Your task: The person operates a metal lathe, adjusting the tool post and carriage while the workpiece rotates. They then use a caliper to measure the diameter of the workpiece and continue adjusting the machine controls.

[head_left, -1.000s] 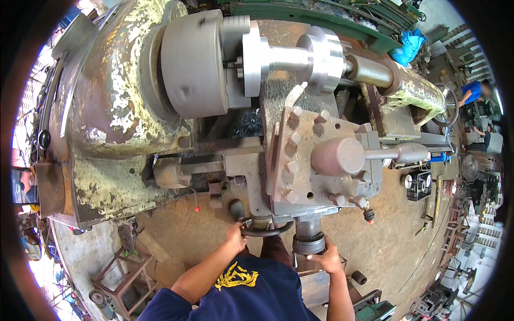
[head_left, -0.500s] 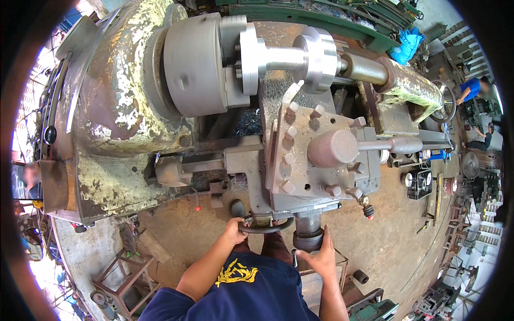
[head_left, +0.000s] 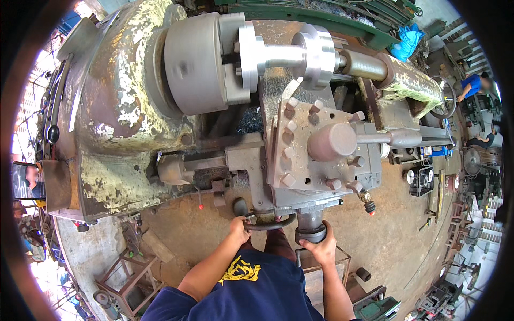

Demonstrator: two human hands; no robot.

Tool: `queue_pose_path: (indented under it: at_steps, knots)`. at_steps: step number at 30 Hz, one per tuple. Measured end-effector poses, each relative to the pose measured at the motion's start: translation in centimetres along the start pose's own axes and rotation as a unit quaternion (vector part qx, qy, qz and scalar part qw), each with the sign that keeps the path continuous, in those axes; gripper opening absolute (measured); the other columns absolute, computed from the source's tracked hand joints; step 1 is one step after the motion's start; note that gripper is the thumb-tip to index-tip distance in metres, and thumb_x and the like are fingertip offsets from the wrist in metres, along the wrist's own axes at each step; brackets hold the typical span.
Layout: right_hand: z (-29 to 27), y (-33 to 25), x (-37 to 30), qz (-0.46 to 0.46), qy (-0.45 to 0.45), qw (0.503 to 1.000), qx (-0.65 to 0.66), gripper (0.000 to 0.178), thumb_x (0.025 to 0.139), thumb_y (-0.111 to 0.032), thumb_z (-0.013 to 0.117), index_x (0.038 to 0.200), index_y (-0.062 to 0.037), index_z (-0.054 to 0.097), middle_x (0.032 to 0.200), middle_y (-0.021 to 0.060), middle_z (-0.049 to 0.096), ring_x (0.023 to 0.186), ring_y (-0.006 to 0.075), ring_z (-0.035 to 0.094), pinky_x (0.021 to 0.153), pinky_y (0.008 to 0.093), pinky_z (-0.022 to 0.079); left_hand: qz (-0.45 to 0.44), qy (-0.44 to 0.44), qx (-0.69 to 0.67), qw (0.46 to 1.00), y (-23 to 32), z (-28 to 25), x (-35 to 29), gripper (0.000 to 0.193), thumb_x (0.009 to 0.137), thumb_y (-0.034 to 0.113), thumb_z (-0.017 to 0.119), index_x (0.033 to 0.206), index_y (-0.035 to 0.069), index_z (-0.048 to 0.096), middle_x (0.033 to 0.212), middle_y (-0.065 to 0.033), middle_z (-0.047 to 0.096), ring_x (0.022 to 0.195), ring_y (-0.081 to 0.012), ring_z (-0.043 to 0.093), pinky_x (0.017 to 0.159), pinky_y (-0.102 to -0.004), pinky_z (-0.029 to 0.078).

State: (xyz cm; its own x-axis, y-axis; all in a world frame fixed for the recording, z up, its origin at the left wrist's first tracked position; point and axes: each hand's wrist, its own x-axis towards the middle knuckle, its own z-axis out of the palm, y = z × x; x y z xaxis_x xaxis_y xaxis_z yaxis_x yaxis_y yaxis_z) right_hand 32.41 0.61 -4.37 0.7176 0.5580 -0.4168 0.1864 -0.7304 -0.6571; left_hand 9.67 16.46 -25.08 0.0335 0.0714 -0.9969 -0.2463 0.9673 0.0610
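My left hand is closed round the left rim of a dark handwheel low on the lathe carriage. Wrapped about the cross-slide's round dial collar is my right hand, with the thumb on its near side; a small crank handle hangs beside it. Ahead of my hands sits a square tool post with several bolts. Its cutting tool points at a shiny flanged metal shaft, close to the right flange. I cannot tell whether they touch.
A large, smeared-looking chuck holds the shaft's left end. The tailstock supports its right end. A tool-post lever sticks out to the right. Metal stands flank me. A person in blue is at far right.
My right hand has gone from spread fingers beside the dial collar to a grip round it. My left hand keeps its hold on the handwheel. The whole view has shifted slightly.
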Motion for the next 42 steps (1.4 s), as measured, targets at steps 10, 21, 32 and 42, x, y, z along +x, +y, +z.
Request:
queue_pose_path:
  at_steps: [10, 21, 32, 42]
  knots:
    - [-0.2, 3.4, 1.5, 0.000, -0.101, 0.976, 0.193, 0.095, 0.058, -0.024, 0.092, 0.134, 0.0125, 0.047, 0.111, 0.0222, 0.069, 0.103, 0.0271, 0.067, 0.093, 0.0368, 0.052, 0.025, 0.024, 0.000, 0.999, 0.1, 1.2, -1.7, 0.009, 0.090, 0.019, 0.053, 0.083, 0.012, 0.052, 0.071, -0.0045, 0.055, 0.057, -0.0173, 0.049, 0.045, -0.0321, 0.034]
    - [-0.3, 2.8, 1.5, 0.001, -0.099, 0.977, 0.191, 0.095, 0.060, -0.022, 0.091, 0.136, 0.0128, 0.044, 0.113, 0.0211, 0.068, 0.105, 0.0267, 0.066, 0.094, 0.0366, 0.051, 0.065, 0.094, 0.011, 0.993, -0.9, 2.8, -3.5, 0.009, 0.090, 0.015, 0.049, 0.087, 0.009, 0.055, 0.075, -0.0063, 0.060, 0.062, -0.0176, 0.057, 0.046, -0.0315, 0.035]
    - [-0.4, 3.1, 1.6, -0.011, -0.099, 0.978, 0.181, 0.097, 0.061, -0.024, 0.091, 0.136, 0.0136, 0.044, 0.113, 0.0223, 0.068, 0.105, 0.0271, 0.066, 0.095, 0.0371, 0.051, 0.090, 0.090, 0.005, 0.992, -1.6, 3.3, -3.3, 0.013, 0.091, 0.015, 0.046, 0.094, 0.007, 0.055, 0.076, -0.0102, 0.061, 0.059, -0.0203, 0.058, 0.043, -0.0321, 0.035]
    - [-0.5, 3.0, 1.5, -0.031, -0.093, 0.984, 0.152, 0.096, 0.062, -0.028, 0.090, 0.135, 0.0139, 0.045, 0.112, 0.0231, 0.069, 0.104, 0.0280, 0.067, 0.093, 0.0373, 0.052, 0.099, 0.120, 0.006, 0.988, -1.6, 4.1, -4.7, 0.015, 0.089, 0.015, 0.048, 0.094, 0.007, 0.059, 0.085, -0.0094, 0.061, 0.066, -0.0210, 0.059, 0.044, -0.0332, 0.041]
